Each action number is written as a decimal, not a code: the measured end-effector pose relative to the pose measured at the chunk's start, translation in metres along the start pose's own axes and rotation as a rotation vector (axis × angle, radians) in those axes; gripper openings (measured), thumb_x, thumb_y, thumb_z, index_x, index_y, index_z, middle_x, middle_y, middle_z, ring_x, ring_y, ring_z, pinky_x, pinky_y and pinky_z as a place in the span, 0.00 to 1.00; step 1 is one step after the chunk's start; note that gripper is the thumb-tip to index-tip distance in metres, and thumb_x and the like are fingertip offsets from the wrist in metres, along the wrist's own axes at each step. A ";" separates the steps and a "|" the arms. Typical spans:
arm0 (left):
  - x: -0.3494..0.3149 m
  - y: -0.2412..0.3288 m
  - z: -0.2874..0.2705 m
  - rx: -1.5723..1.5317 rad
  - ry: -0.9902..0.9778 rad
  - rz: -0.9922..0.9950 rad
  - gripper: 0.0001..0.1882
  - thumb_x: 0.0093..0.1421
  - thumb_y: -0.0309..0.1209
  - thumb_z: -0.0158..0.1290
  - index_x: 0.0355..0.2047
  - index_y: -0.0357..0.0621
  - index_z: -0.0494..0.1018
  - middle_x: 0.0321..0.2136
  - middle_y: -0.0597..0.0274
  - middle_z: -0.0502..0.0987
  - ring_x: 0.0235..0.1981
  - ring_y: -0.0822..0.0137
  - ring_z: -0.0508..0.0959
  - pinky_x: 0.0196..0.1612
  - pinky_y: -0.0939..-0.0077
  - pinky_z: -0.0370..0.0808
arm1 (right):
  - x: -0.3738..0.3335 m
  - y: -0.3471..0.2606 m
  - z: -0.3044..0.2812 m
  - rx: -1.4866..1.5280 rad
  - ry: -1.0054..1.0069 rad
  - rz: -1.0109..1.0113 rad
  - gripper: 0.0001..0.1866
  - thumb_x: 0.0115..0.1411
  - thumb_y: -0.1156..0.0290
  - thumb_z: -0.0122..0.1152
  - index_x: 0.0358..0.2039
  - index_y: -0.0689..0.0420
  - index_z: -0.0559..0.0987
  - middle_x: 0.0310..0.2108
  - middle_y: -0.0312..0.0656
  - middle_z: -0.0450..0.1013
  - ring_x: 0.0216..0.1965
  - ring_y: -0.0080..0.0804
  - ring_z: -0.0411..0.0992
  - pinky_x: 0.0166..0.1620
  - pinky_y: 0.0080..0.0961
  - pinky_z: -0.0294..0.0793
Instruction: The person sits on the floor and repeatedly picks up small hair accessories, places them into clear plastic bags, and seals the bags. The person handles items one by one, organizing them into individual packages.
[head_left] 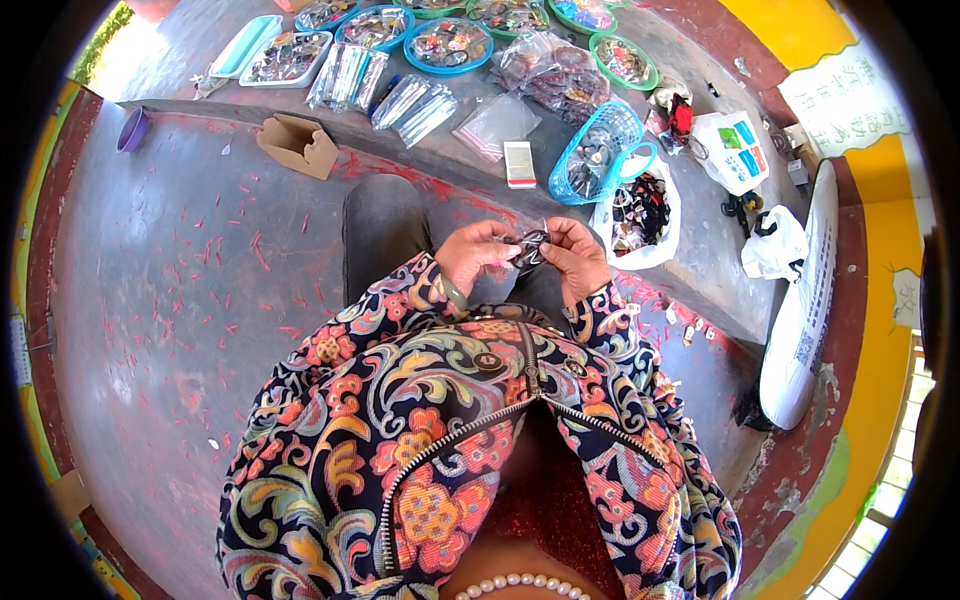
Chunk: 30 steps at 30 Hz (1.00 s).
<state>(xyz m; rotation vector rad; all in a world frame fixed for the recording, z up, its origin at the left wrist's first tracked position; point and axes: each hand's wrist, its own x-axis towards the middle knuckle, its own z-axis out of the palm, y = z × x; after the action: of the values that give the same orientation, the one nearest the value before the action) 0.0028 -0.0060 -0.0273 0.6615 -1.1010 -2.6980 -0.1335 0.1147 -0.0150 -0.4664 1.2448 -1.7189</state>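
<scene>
Above my lap, a small dark looped bundle, perhaps hair ties in clear plastic (531,250), is pinched between both hands. My left hand (473,257) grips its left side with thumb and fingertips pressed together. From the right, my right hand (577,259) closes on the same bundle near its upper edge. The bundle's exact kind is too small to make out. Just beyond my right hand stands a white plastic bag (667,225) full of dark and coloured small pieces. A blue plastic basket (570,165) with small items sits behind it.
On the raised ledge lie round trays (448,68) of small goods, packed clear sleeves (415,105), plastic bags (497,128) and a white box-like pad (520,165). An open cardboard box (298,147) stands at the ledge's foot. A long white sack (803,310) leans at right. Red scraps litter the floor.
</scene>
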 end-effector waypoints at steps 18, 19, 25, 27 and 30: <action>0.003 -0.006 0.001 0.234 -0.065 0.107 0.07 0.50 0.25 0.52 0.30 0.36 0.71 0.27 0.64 0.74 0.30 0.74 0.72 0.36 0.81 0.68 | -0.001 -0.003 -0.002 -0.055 0.032 0.125 0.03 0.49 0.81 0.55 0.27 0.62 0.72 0.24 0.34 0.69 0.26 0.19 0.67 0.31 0.14 0.67; 0.003 -0.006 0.003 0.218 -0.072 0.109 0.08 0.51 0.26 0.52 0.31 0.35 0.71 0.27 0.64 0.74 0.30 0.75 0.72 0.36 0.81 0.68 | -0.001 -0.003 -0.001 -0.077 0.023 0.105 0.03 0.50 0.80 0.55 0.27 0.62 0.72 0.24 0.34 0.69 0.26 0.19 0.67 0.31 0.13 0.67; 0.003 -0.006 0.002 0.407 0.008 0.130 0.10 0.55 0.29 0.49 0.33 0.33 0.71 0.27 0.63 0.74 0.29 0.77 0.72 0.33 0.85 0.68 | -0.002 -0.006 0.006 -0.112 0.005 0.092 0.05 0.50 0.80 0.55 0.29 0.62 0.73 0.25 0.35 0.70 0.26 0.19 0.67 0.31 0.13 0.67; 0.001 -0.005 0.003 0.376 0.039 0.149 0.11 0.55 0.29 0.49 0.34 0.32 0.71 0.26 0.64 0.75 0.28 0.78 0.72 0.32 0.86 0.68 | -0.002 -0.008 0.007 -0.116 0.056 0.132 0.05 0.50 0.80 0.55 0.29 0.63 0.73 0.25 0.35 0.70 0.27 0.19 0.67 0.31 0.13 0.67; 0.003 -0.011 0.002 0.349 0.089 0.199 0.11 0.55 0.30 0.48 0.33 0.33 0.72 0.25 0.64 0.75 0.25 0.78 0.72 0.29 0.86 0.68 | -0.002 -0.005 0.001 -0.166 0.031 0.173 0.04 0.50 0.79 0.56 0.28 0.63 0.73 0.25 0.36 0.70 0.27 0.18 0.67 0.31 0.13 0.67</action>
<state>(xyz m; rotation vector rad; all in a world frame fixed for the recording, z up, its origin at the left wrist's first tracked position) -0.0001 0.0024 -0.0347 0.6722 -1.5412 -2.3099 -0.1342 0.1160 -0.0095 -0.4171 1.4148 -1.4901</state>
